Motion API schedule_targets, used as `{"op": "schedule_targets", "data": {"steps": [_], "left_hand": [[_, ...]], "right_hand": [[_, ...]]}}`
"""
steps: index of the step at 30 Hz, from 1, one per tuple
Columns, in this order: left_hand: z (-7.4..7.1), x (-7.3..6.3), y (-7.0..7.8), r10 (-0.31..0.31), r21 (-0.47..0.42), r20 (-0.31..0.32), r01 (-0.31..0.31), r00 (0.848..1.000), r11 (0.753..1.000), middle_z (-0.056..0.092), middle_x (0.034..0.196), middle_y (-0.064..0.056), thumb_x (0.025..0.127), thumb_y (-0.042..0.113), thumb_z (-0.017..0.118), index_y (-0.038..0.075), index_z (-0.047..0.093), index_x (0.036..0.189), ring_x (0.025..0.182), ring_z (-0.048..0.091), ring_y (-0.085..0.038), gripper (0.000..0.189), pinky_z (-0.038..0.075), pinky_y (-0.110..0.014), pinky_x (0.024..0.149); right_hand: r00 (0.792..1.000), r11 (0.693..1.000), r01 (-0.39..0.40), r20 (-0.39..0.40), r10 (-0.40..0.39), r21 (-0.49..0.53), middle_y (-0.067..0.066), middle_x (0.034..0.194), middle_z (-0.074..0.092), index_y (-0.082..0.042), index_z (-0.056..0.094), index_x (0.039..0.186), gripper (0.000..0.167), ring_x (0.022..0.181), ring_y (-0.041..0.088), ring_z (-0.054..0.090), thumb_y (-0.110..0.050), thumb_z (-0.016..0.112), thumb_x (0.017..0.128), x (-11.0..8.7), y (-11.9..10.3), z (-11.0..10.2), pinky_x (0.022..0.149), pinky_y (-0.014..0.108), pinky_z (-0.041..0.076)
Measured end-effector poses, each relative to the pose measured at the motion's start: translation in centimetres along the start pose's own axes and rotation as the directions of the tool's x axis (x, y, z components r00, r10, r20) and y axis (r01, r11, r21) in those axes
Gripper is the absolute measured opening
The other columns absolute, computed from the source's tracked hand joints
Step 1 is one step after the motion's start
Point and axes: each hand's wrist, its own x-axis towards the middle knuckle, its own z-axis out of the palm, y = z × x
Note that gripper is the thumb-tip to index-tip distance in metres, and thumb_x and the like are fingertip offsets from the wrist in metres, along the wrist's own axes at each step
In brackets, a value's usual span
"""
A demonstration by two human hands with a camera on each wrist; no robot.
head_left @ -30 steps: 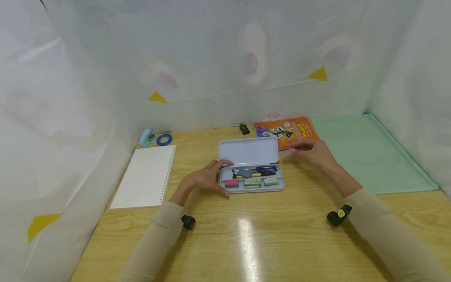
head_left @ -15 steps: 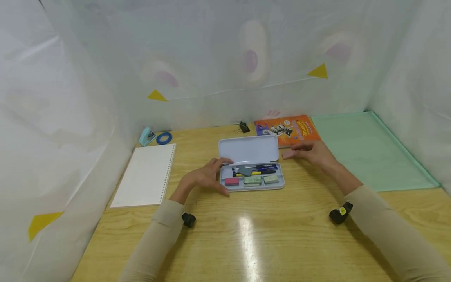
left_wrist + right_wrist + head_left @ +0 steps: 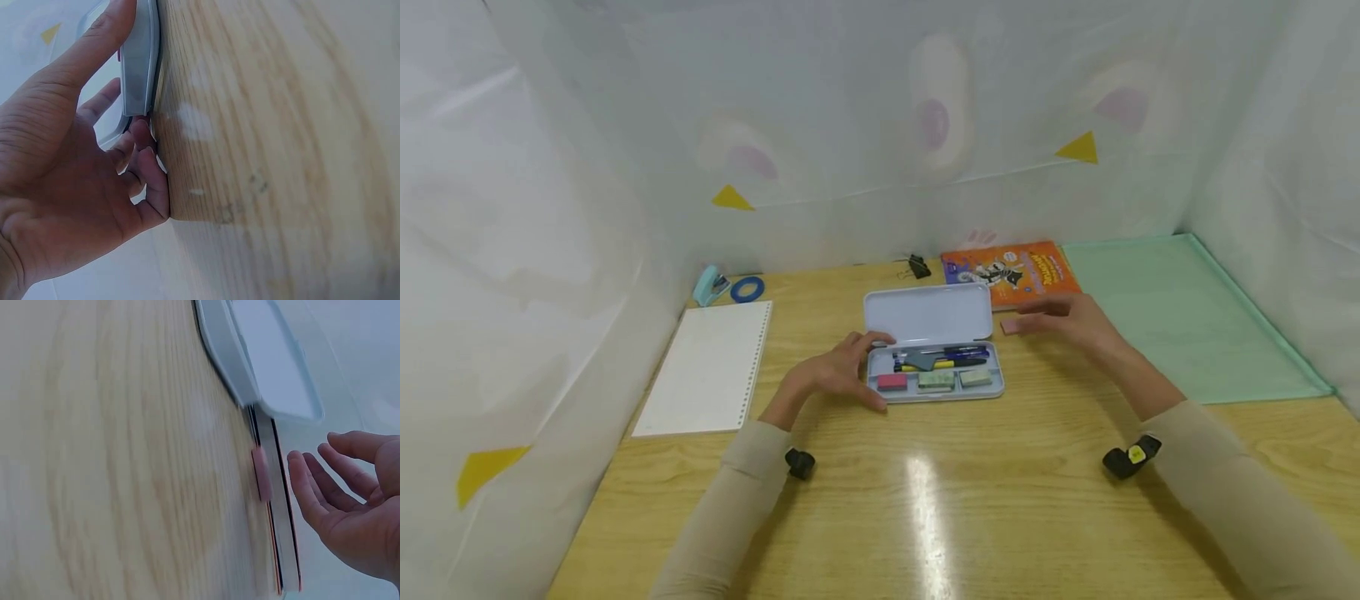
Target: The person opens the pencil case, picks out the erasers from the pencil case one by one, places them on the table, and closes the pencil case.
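Pencil case, pale blue, lid raised, on the table (image 3: 850, 517) toward the far edge: pencil case (image 3: 928, 315) gripped at its left end by the left hand (image 3: 835, 375), thumb along the near side, fingers behind. Contents: pens (image 3: 955, 364) at the back; one red eraser (image 3: 892, 382) and two green erasers (image 3: 936, 382) in front. Pink eraser (image 3: 1010, 327): lies on the table just beside the case's right end, before the orange book (image 3: 1037, 271). Right hand (image 3: 1078, 325): near the pink eraser, fingers apart, holding nothing. Notebook (image 3: 703, 367): along the table's left edge. Stapler (image 3: 711, 286): far left corner. Green mat (image 3: 1180, 325): far right corner.
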Motion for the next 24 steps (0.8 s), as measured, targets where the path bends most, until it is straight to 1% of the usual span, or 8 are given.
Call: {"op": "schedule_targets", "data": {"steps": [2,4,6,9,12,16,19,24], "left_hand": [[-0.1,0.0,0.1,0.002,0.006,0.002,-0.002,1.0,1.0,0.033,0.155,-0.013,0.075,0.047,0.094,0.037,0.032,0.156,0.138,0.036,-0.031,0.103,0.034,-0.057,0.117],[-0.2,0.1,0.1,0.004,0.01,0.004,-0.004,1.0,1.0,0.033,0.154,-0.013,0.075,0.047,0.093,0.037,0.032,0.156,0.138,0.036,-0.03,0.102,0.034,-0.057,0.117],[-0.2,0.1,0.2,0.007,0.014,0.007,-0.007,1.0,1.0,0.033,0.154,-0.013,0.075,0.047,0.093,0.037,0.031,0.156,0.138,0.036,-0.03,0.102,0.034,-0.057,0.117],[-0.3,0.1,0.2,0.01,0.022,0.004,-0.01,1.0,1.0,0.034,0.152,-0.012,0.075,0.046,0.093,0.036,0.031,0.156,0.136,0.037,-0.03,0.102,0.035,-0.056,0.117],[-0.3,0.1,0.2,0.006,0.023,0.004,-0.006,1.0,1.0,0.035,0.151,-0.011,0.075,0.046,0.093,0.036,0.032,0.156,0.136,0.038,-0.03,0.103,0.035,-0.055,0.117],[-0.3,0.1,0.2,-0.01,0.01,0.01,0.01,1.0,1.0,0.034,0.153,-0.012,0.076,0.046,0.093,0.037,0.032,0.156,0.138,0.036,-0.031,0.101,0.033,-0.057,0.118],[-0.2,0.0,0.2,-0.014,0.0,0.015,0.014,1.0,1.0,0.034,0.154,-0.012,0.076,0.046,0.093,0.036,0.031,0.156,0.138,0.035,-0.031,0.101,0.032,-0.057,0.118],[-0.1,-0.1,0.2,-0.009,0.002,0.014,0.009,1.0,1.0,0.034,0.153,-0.012,0.076,0.046,0.093,0.036,0.032,0.156,0.138,0.037,-0.03,0.101,0.033,-0.056,0.118]], "right_hand": [[0.999,1.0,0.019,0.028,-0.019,0.019,0.013,0.137,0.067,-0.01,0.068,0.136,0.048,0.127,0.027,0.058,-0.037,0.076,0.097,-0.1,-0.6,0.8,0.103,0.039,0.048],[0.996,0.997,0.052,0.065,-0.056,0.05,0.014,0.135,0.068,-0.008,0.067,0.135,0.043,0.124,0.028,0.062,-0.03,0.074,0.099,-0.1,-1.1,1.8,0.098,0.032,0.051],[0.99,0.994,0.09,0.102,-0.096,0.066,0.016,0.133,0.068,-0.005,0.067,0.134,0.038,0.123,0.029,0.063,-0.024,0.071,0.101,0.0,-1.6,2.9,0.094,0.025,0.052],[0.977,0.986,0.14,0.152,-0.152,0.086,0.016,0.131,0.069,-0.003,0.068,0.131,0.034,0.121,0.031,0.064,-0.018,0.071,0.101,0.3,-2.4,4.8,0.091,0.021,0.052],[0.966,0.983,0.165,0.19,-0.176,0.075,0.015,0.129,0.07,-0.003,0.07,0.129,0.032,0.12,0.031,0.064,-0.017,0.072,0.1,0.7,-3.2,6.5,0.092,0.024,0.053],[0.956,0.98,0.198,0.221,-0.194,0.004,0.012,0.124,0.073,-0.005,0.072,0.126,0.032,0.115,0.028,0.067,-0.016,0.075,0.097,1.3,-4.1,8.7,0.096,0.039,0.053],[0.948,0.972,0.23,0.236,-0.216,-0.036,0.011,0.118,0.075,-0.005,0.073,0.123,0.03,0.109,0.026,0.068,-0.014,0.077,0.094,1.6,-4.6,10.1,0.098,0.046,0.053],[0.938,0.961,0.269,0.243,-0.246,-0.067,0.009,0.109,0.076,-0.004,0.075,0.116,0.024,0.101,0.024,0.069,-0.012,0.077,0.093,1.7,-5.3,11.9,0.093,0.043,0.055]]}}
